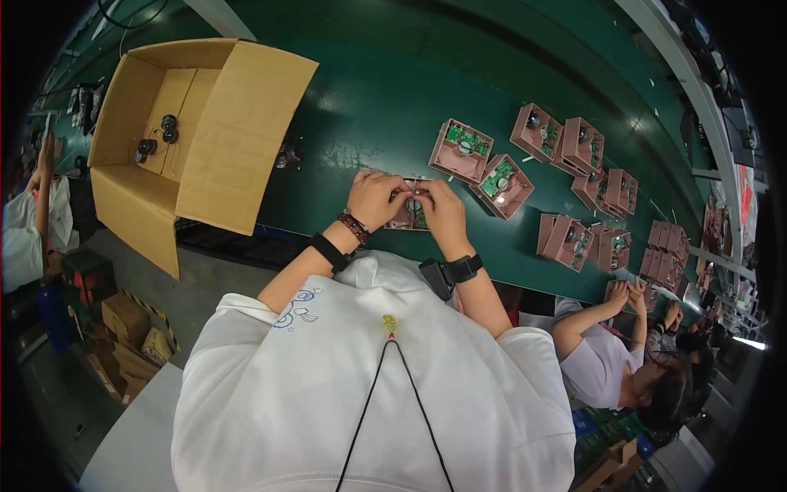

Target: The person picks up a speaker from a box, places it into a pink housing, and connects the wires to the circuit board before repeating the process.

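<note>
Right in front of me, at the near edge of the green table, lies a pinkish-brown plastic housing [399, 220] with a bit of green circuit board inside. Both my hands meet over its far side and partly cover it. My left hand [376, 198] has its thumb and fingers pinched together there. Close beside it, my right hand [443, 211] pinches at the same spot. Something small and pale shows between the fingertips, too small to name.
An open cardboard box [238, 135] with a few black round parts [170, 129] stands at the left. Similar housings [461, 151] with circuit boards sit on the green table [361, 98] to the right, several of them stacked. Further right, a co-worker [602, 344] works at the same table.
</note>
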Available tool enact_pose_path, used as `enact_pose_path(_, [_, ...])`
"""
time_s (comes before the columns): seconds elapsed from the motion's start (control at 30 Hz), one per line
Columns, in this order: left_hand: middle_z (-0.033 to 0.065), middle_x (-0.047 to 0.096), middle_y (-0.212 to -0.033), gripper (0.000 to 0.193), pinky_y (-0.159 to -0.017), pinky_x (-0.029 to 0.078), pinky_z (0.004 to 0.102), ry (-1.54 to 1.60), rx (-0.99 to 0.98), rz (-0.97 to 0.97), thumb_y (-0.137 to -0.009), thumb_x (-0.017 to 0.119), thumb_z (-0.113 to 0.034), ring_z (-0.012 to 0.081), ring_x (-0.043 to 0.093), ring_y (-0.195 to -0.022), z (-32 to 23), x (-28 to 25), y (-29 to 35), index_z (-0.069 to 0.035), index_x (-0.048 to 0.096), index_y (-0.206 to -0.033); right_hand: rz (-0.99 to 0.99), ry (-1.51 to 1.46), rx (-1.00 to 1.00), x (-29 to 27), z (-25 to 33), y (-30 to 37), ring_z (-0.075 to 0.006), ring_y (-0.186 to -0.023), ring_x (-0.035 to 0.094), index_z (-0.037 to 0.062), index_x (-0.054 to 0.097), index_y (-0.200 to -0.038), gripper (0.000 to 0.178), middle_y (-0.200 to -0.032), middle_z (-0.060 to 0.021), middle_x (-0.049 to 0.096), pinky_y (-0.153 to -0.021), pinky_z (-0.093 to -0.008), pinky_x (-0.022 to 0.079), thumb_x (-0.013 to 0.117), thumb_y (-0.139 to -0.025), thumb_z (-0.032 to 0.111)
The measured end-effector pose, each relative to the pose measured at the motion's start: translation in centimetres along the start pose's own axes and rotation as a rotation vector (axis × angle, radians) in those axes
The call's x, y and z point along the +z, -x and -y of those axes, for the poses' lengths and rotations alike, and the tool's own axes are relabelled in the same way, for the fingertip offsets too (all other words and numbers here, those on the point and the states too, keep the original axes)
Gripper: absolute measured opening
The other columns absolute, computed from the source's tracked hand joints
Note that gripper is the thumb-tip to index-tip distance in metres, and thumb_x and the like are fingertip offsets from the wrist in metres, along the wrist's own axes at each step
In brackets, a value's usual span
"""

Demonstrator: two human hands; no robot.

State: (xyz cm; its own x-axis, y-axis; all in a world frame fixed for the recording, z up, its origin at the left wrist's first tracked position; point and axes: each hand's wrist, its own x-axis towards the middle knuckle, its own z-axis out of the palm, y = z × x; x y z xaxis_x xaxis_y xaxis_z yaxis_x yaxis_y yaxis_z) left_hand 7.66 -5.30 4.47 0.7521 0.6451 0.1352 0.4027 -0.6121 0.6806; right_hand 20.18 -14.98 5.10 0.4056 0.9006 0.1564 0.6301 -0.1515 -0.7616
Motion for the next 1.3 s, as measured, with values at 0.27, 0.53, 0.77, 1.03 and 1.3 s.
enact_pose_path(0.27, [0.0017,0.061,-0.067,0.008,-0.079,0.037,0.0343,-0.064,0.076,0.033,-0.071,0.063,-0.020,0.0204,0.058,-0.072,-0.2,0.4,-0.6,-0.012,0.061,-0.069,0.058,0.342,-0.217,-0.3,-0.6,-0.7,-0.0256,-0.074,0.055,0.0082,0.056,-0.078,0.010,-0.075,-0.0072,0.054,-0.065,-0.0362,0.040,0.061,-0.070,0.007])
enact_pose_path(0.53, [0.0057,0.059,-0.084,0.014,-0.078,0.039,0.0352,-0.148,0.051,-0.060,-0.071,0.063,-0.018,0.0237,0.057,-0.075,-1.1,0.3,-1.5,-0.011,0.059,-0.083,0.149,0.181,0.010,0.0,-3.2,-1.3,-0.0236,-0.072,0.055,0.0072,0.056,-0.075,0.010,-0.072,-0.0063,0.053,-0.064,-0.0343,0.039,0.063,-0.068,0.008])
enact_pose_path(0.77, [0.0110,0.054,-0.096,0.030,-0.074,0.043,0.0372,-0.067,-0.198,-0.186,-0.074,0.063,-0.019,0.0273,0.056,-0.078,2.0,0.5,0.7,-0.007,0.052,-0.099,0.085,0.120,0.075,0.5,-4.9,-0.5,-0.0235,-0.074,0.052,0.0076,0.059,-0.073,0.008,-0.074,-0.0063,0.051,-0.063,-0.0345,0.039,0.066,-0.068,0.008])
enact_pose_path(1.03, [0.0148,0.053,-0.103,0.049,-0.072,0.047,0.0385,0.143,-0.544,0.145,-0.075,0.064,-0.022,0.0307,0.056,-0.088,1.8,2.3,3.5,-0.004,0.042,-0.116,-0.066,-0.011,0.045,2.6,-6.2,-0.4,-0.0246,-0.079,0.047,0.0081,0.063,-0.072,0.011,-0.085,-0.0081,0.043,-0.062,-0.0331,0.041,0.070,-0.064,0.005])
enact_pose_path(1.3, [0.0177,0.050,-0.107,0.053,-0.074,0.047,0.0402,0.054,-0.501,0.240,-0.074,0.064,-0.022,0.0340,0.056,-0.090,1.6,2.2,3.9,-0.005,0.039,-0.118,0.013,0.121,0.118,2.2,-4.8,-0.7,-0.0254,-0.086,0.045,0.0089,0.061,-0.069,0.011,-0.089,-0.0075,0.043,-0.067,-0.0353,0.039,0.070,-0.062,0.006])
